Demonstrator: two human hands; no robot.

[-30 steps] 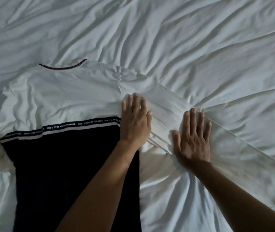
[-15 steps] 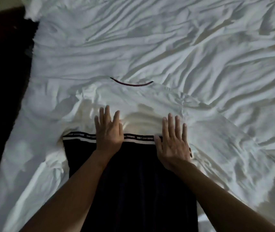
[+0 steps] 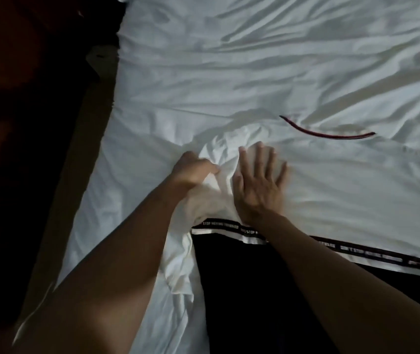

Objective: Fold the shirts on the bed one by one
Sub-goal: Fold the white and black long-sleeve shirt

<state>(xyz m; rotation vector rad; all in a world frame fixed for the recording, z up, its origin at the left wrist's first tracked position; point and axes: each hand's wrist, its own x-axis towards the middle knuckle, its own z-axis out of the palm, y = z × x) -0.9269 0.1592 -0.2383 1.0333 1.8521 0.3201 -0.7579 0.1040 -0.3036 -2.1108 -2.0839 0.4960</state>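
Two hands on the shirt [image 3: 344, 190], spread on the wrinkled white bed [image 3: 254, 60]: soft white top, black bottom, lettered stripe [image 3: 229, 224] between. Your left hand [image 3: 193, 171] bunches a crumpled wad of white cloth at its edge, your right hand [image 3: 258, 185] lies flat beside, fingers spread. Half a second back both palms lay flat on that stripe.

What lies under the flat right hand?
The right hand presses flat on the white upper part of the shirt, just above its lettered band. The cloth directly beneath the palm, and the bed below it, are covered.
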